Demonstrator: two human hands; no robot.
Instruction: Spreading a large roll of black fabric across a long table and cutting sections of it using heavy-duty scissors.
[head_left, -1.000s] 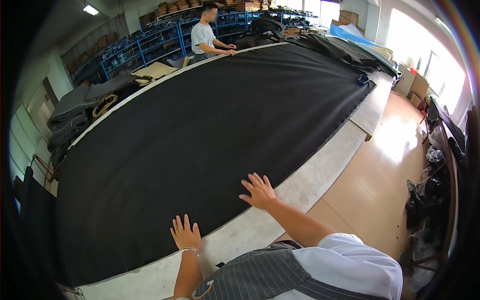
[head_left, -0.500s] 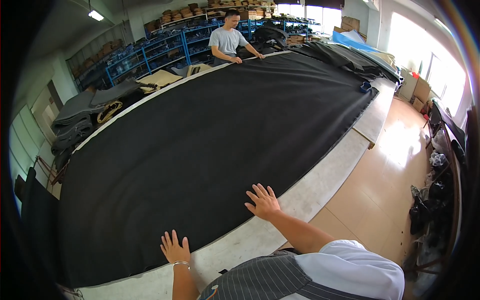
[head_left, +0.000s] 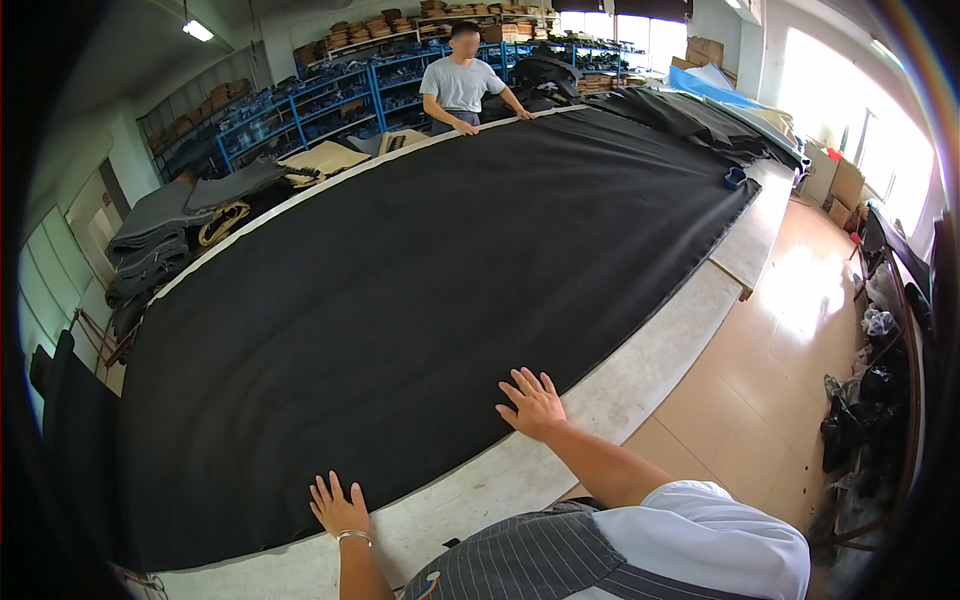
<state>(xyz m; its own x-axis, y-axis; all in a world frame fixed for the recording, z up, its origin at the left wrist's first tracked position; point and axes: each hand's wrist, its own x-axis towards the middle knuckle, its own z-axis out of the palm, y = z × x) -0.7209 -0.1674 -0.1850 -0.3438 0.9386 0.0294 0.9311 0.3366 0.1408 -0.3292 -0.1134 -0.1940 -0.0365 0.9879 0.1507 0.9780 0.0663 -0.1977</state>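
A wide sheet of black fabric [head_left: 400,290] lies spread over a long pale table [head_left: 640,345]. My left hand [head_left: 338,505], with a bracelet at the wrist, rests flat on the fabric close to its near edge, fingers spread. Farther right along that same edge, my right hand [head_left: 532,402] also presses flat on the cloth with its fingers apart. Neither hand grips anything. Across the table a person in a grey T-shirt [head_left: 460,84] stands with both hands at the fabric's far edge.
A small dark blue object [head_left: 735,178] sits on the fabric at the far right, near more heaped black cloth [head_left: 690,125]. Blue shelving [head_left: 330,105] lines the back. Folded grey material [head_left: 150,235] is stacked at the left. Plastic bags [head_left: 850,410] lie along the right side.
My left hand has slid a little to the left and down along the fabric's edge. My right hand stays almost in place, still flat. The other person's hands have barely shifted.
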